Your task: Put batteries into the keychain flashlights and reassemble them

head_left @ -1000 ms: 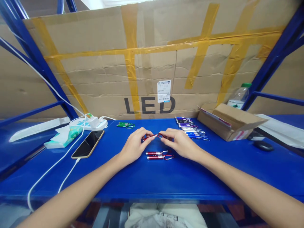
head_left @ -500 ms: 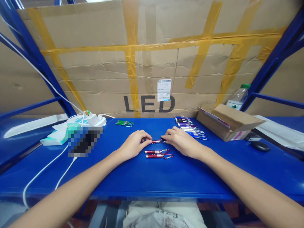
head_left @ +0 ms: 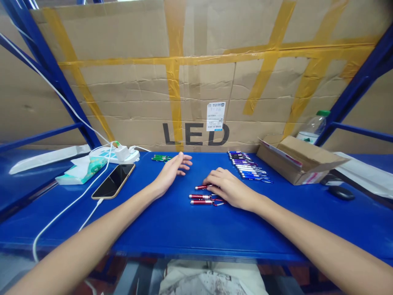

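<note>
Red penlight (head_left: 200, 187) in the grasp of the right hand (head_left: 229, 189), fingers (head_left: 211, 180) bent; left hand (head_left: 169, 173) loosely spread

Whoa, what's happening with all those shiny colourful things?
The person's right hand is on a slim, shiny red metal tube; two more red tubes lie nearer the person. The open left hand is near small green clipped tubes. A group of blue, purple and silver tubes lies to the right.

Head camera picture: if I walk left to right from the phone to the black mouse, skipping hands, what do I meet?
Phone, green tubes, red tubes, mixed-colour tubes, open cardboard box, black mouse.
</note>
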### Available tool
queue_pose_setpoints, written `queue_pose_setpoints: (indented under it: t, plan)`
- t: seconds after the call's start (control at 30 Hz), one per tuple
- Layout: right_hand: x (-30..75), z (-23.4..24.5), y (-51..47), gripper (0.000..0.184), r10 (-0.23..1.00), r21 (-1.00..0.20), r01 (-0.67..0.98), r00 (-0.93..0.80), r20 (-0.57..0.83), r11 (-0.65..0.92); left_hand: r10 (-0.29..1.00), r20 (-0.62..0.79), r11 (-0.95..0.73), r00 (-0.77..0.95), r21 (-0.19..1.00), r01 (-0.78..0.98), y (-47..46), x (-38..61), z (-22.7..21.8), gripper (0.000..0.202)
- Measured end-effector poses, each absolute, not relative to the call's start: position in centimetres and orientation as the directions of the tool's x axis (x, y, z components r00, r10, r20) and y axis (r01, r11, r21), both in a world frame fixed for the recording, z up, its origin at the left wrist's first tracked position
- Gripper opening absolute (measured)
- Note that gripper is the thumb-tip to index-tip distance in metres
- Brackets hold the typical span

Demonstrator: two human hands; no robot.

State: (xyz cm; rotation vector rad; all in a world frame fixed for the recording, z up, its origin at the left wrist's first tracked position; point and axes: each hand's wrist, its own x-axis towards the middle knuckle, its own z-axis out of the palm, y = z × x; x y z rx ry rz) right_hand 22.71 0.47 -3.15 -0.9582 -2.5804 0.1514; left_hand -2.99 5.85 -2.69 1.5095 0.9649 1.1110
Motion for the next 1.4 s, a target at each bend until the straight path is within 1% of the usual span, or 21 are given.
queue_pose_setpoints:
  t: [0.07, 0.13, 0.2, 0.27, 0.4, 0.63, 0.8, 1.0, 1.1, 1.4]
  plan:
    - [22.8, -3.2, 0.4, 0.02, 0.694, -0.297, 0.627, -0.638, 0.335, 0.72, 0.955, 0.141, -0.137, 0.262, 0.99, -0.034, 5.9, -3.2, -2.4, 0.072]
    - [23.0, -3.2, 0.4, 0.017, 0.752, -0.413, 0.628, -0.56, 0.347, 0.659, 0.949, 0.136, -0.118, 0.286, 0.99, -0.079, 6.0, -3.4, -2.2, 0.074]
    - [23.1, -3.2, 0.5, 0.017, 0.8, -0.517, 0.613, -0.493, 0.341, 0.598, 0.939, 0.144, -0.117, 0.313, 0.988, -0.103, 6.0, -3.7, -2.1, 0.076]
    - [23.2, -3.0, 0.5, 0.021, 0.815, -0.548, 0.604, -0.458, 0.355, 0.578, 0.933, 0.148, -0.114, 0.328, 0.986, -0.122, 6.1, -3.9, -2.1, 0.076]
    - [23.3, -2.4, 0.4, 0.027, 0.797, -0.5, 0.62, -0.457, 0.396, 0.604, 0.932, 0.135, -0.085, 0.336, 0.983, -0.161, 6.2, -4.1, -2.1, 0.077]
    - [23.4, -2.0, 0.1, 0.025, 0.848, -0.429, 0.732, -0.468, 0.248, 0.529, 0.932, 0.11, -0.036, 0.346, 0.976, -0.213, 6.2, -4.2, -1.7, 0.078]
    - [23.2, -2.0, 0.0, 0.024, 0.841, -0.467, 0.702, -0.486, 0.238, 0.538, 0.922, 0.102, -0.016, 0.373, 0.974, -0.225, 6.0, -4.2, -1.6, 0.08]
    - [23.1, -2.1, 0.0, 0.027, 0.784, -0.538, 0.579, -0.536, 0.315, 0.612, 0.916, 0.081, 0.008, 0.393, 0.975, -0.221, 5.8, -4.0, -1.8, 0.08]
    - [23.2, -2.3, 0.1, 0.026, 0.782, -0.537, 0.576, -0.527, 0.332, 0.616, 0.919, 0.077, 0.017, 0.387, 0.972, -0.234, 5.8, -3.9, -1.7, 0.08]
    - [23.3, -2.1, -0.1, 0.029, 0.793, -0.501, 0.617, -0.518, 0.322, 0.606, 0.928, 0.075, 0.025, 0.366, 0.965, -0.261, 5.5, -3.7, -1.4, 0.079]
